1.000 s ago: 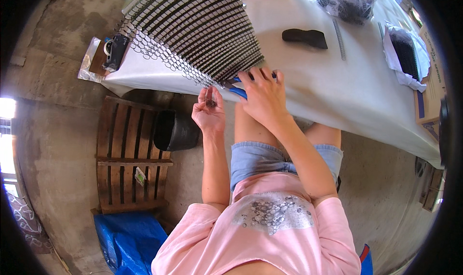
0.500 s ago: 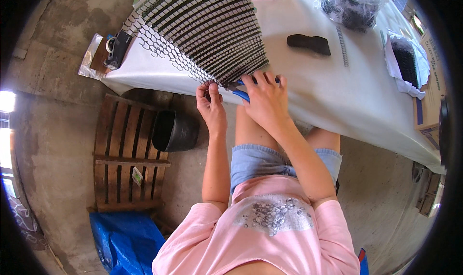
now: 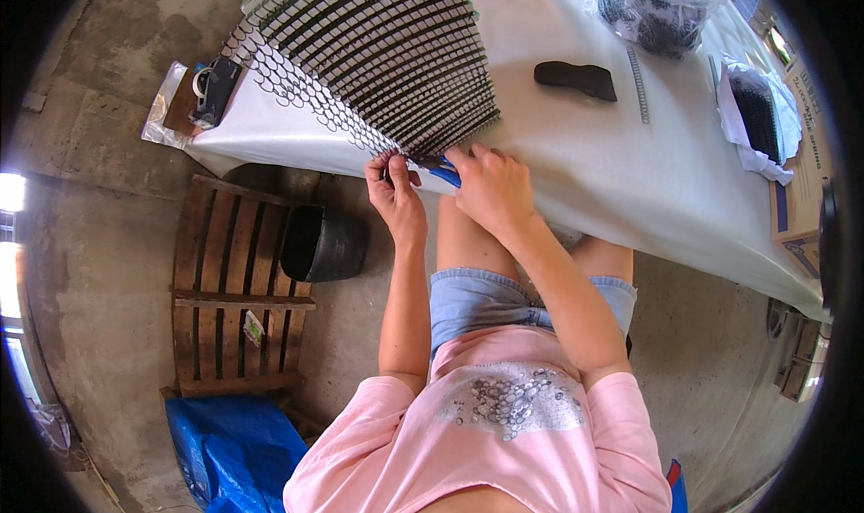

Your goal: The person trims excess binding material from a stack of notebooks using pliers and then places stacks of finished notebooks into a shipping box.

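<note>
Several spiral-bound notebooks (image 3: 385, 61) lie fanned out in an overlapping stack on the table, their black wire coils running in rows. White pages show between the coils, and coil loops stick out along the left side. At the near corner of the stack, my left hand (image 3: 397, 205) pinches the end of a coil between thumb and fingers. Pliers with blue handles (image 3: 446, 176) are gripped in my right hand (image 3: 495, 191), their jaws at that same corner beside my left fingertips. My fingers partly hide the jaws and the coil end.
On the white-covered table (image 3: 576, 162) lie a black curved object (image 3: 576, 80), a loose coil (image 3: 638, 85), a plastic bag of black coils (image 3: 652, 13) and a tape dispenser (image 3: 214, 93). A cardboard box (image 3: 799, 202) stands right. Below left are a black bucket (image 3: 337, 245) and wooden pallet (image 3: 243, 301).
My right fingers have closed further round the pliers' handles, and that hand has turned slightly. My left hand stays pinched at the corner of the stack.
</note>
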A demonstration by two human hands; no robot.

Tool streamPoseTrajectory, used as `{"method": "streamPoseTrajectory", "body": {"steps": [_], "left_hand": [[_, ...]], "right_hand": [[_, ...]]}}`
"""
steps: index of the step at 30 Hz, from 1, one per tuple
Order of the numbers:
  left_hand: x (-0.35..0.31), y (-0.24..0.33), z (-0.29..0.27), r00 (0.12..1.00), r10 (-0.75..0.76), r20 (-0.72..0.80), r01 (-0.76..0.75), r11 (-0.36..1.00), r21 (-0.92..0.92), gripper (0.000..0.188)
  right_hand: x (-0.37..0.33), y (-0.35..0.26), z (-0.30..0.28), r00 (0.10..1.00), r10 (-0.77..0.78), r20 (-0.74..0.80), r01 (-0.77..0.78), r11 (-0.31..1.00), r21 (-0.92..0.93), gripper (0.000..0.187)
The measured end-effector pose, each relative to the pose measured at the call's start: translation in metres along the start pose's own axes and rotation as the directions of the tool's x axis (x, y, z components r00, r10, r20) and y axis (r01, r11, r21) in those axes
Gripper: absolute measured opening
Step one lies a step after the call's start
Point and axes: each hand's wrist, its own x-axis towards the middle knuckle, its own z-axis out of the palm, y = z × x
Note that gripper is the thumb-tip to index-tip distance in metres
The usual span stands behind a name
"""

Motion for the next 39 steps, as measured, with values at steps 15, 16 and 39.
{"method": "streamPoseTrajectory", "body": {"steps": [15,16,39], "left_hand": [[-0.004,0.005,-0.005,0.998,-0.07,-0.009,0.07,0.996,0.047,0.017],[-0.004,0.004,-0.006,0.998,-0.069,-0.01,0.069,0.996,0.048,0.017],[-0.01,0.02,-0.01,0.989,-0.094,0.112,0.076,0.985,0.156,0.029]], "right_hand": [[-0.003,-0.006,-0.005,0.96,-0.114,-0.256,0.101,0.993,-0.063,0.036],[-0.002,-0.007,-0.005,0.97,-0.101,-0.221,0.087,0.993,-0.075,0.034],[-0.007,-0.003,-0.015,0.943,-0.123,-0.308,0.121,0.992,-0.025,0.041]]}}
